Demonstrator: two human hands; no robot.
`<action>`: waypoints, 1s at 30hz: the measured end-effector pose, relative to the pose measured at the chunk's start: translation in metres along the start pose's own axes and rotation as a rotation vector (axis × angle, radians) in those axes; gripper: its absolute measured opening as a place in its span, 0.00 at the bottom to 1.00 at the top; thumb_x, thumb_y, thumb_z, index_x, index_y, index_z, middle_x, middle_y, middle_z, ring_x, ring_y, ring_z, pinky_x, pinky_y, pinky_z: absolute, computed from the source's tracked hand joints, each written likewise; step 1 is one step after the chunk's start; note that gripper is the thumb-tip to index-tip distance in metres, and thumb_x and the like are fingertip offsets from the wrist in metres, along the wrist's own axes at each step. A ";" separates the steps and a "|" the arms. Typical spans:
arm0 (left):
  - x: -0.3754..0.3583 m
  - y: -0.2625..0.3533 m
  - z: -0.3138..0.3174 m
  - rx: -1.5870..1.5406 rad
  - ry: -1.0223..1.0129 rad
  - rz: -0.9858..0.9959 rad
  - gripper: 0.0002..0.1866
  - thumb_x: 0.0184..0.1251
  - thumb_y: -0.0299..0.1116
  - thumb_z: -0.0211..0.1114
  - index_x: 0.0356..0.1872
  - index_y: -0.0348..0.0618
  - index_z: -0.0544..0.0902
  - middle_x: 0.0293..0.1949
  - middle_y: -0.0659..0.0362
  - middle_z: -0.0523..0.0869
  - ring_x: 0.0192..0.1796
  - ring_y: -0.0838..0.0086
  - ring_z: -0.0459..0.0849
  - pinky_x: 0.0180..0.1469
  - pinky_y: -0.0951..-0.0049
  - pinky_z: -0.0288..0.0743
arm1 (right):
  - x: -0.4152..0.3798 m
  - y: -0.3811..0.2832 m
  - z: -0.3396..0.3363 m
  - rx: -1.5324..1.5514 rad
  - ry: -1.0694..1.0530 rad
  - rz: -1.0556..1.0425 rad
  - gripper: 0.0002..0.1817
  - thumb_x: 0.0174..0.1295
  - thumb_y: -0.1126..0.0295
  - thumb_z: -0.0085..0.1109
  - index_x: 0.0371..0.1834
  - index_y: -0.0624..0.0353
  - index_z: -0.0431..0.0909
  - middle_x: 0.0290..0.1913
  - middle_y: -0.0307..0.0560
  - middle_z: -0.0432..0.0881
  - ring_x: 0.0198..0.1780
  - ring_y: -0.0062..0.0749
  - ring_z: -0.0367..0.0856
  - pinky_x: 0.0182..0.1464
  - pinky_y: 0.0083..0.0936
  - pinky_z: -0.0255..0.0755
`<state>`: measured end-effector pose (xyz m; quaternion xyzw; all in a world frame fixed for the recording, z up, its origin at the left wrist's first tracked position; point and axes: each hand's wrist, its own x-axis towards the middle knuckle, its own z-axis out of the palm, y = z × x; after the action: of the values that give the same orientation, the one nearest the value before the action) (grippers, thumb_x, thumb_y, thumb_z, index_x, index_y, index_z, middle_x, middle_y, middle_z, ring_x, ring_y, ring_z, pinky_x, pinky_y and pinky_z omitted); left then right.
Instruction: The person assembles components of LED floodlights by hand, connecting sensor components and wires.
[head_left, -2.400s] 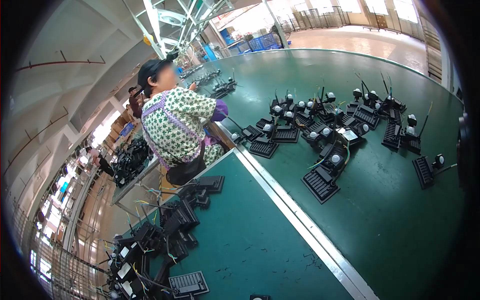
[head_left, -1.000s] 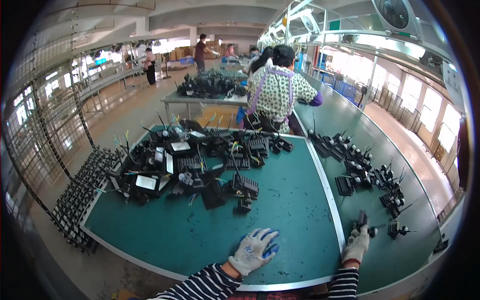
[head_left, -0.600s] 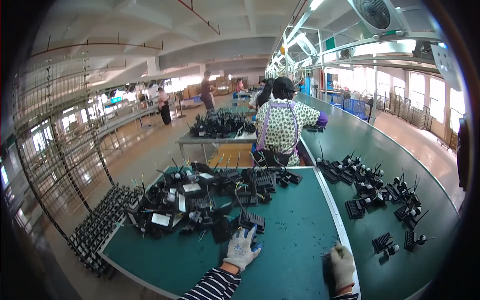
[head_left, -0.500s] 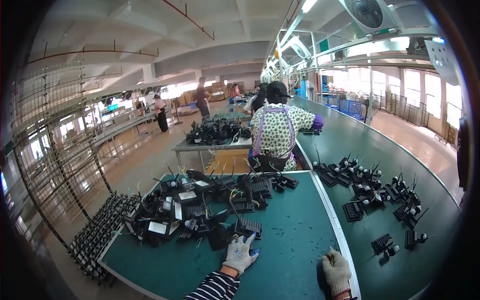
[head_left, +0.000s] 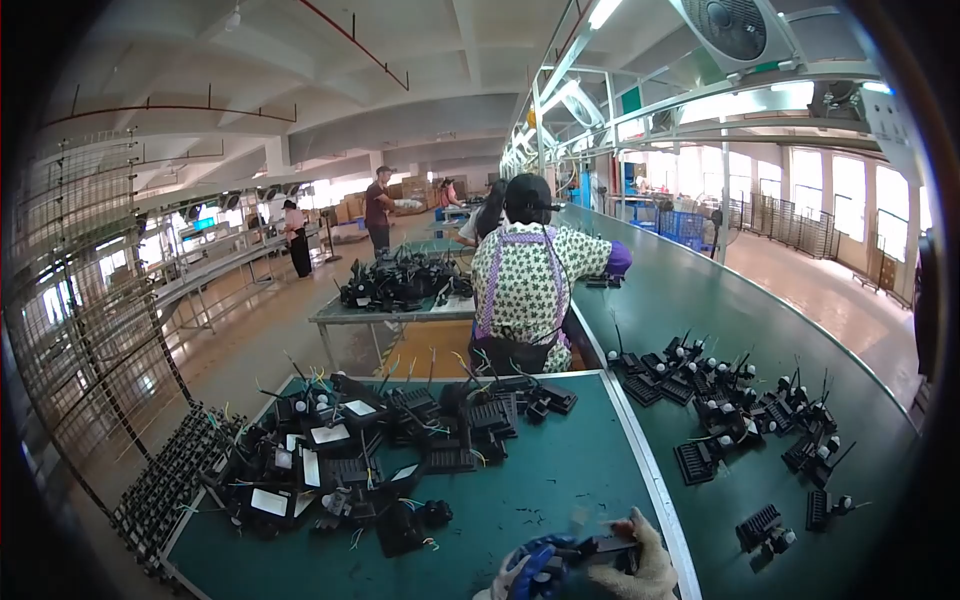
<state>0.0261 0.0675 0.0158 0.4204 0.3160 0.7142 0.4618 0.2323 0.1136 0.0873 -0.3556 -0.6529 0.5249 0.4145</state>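
At the bottom edge, my left hand (head_left: 510, 578), in a white glove with blue fingertips, is closed around a black lamp unit (head_left: 565, 557). Close against it on the right is my right hand (head_left: 648, 565) in a tan glove, its fingers curled beside the unit's dark edge. Blur hides what exactly the right fingers grip. Left of both hands, a pile of black finned lamp units (head_left: 330, 465) with white labels and thin coloured wires covers part of the green table (head_left: 270, 555). Small black clippings (head_left: 525, 490) are scattered near the hands.
A metal edge strip (head_left: 650, 470) separates the table from a green conveyor (head_left: 800, 390) carrying several black units (head_left: 700, 460). Ahead, a person in a patterned smock (head_left: 525, 285) sits with one arm over the conveyor. A wire rack (head_left: 90, 300) stands left.
My left hand has drawn back from the pile towards me, bringing a black lamp unit. My right hand has come left to meet it. The view has shifted slightly.
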 end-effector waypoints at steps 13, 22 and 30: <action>-0.007 -0.013 -0.015 0.956 0.104 0.238 0.31 0.64 0.37 0.74 0.64 0.30 0.75 0.52 0.49 0.86 0.48 0.66 0.88 0.53 0.68 0.81 | 0.001 0.040 0.004 0.211 0.059 0.030 0.28 0.69 0.80 0.61 0.72 0.72 0.69 0.59 0.55 0.82 0.58 0.35 0.82 0.63 0.27 0.75; 0.000 0.015 0.006 -0.263 0.202 -0.372 0.26 0.81 0.47 0.54 0.66 0.34 0.75 0.45 0.54 0.85 0.31 0.76 0.84 0.32 0.77 0.80 | 0.003 0.024 0.003 0.607 0.037 0.256 0.24 0.72 0.70 0.60 0.67 0.73 0.73 0.55 0.56 0.84 0.50 0.36 0.85 0.54 0.30 0.81; -0.002 -0.001 -0.007 -1.368 -0.296 -0.458 0.31 0.81 0.50 0.54 0.76 0.42 0.67 0.55 0.51 0.81 0.27 0.79 0.77 0.27 0.79 0.74 | 0.001 0.027 0.031 0.884 -0.010 0.307 0.23 0.74 0.66 0.61 0.66 0.70 0.73 0.52 0.52 0.85 0.48 0.37 0.87 0.49 0.32 0.83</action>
<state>0.0205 0.0653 0.0115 0.0540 -0.1859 0.5731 0.7963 0.2042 0.1082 0.0574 -0.2348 -0.3084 0.8098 0.4405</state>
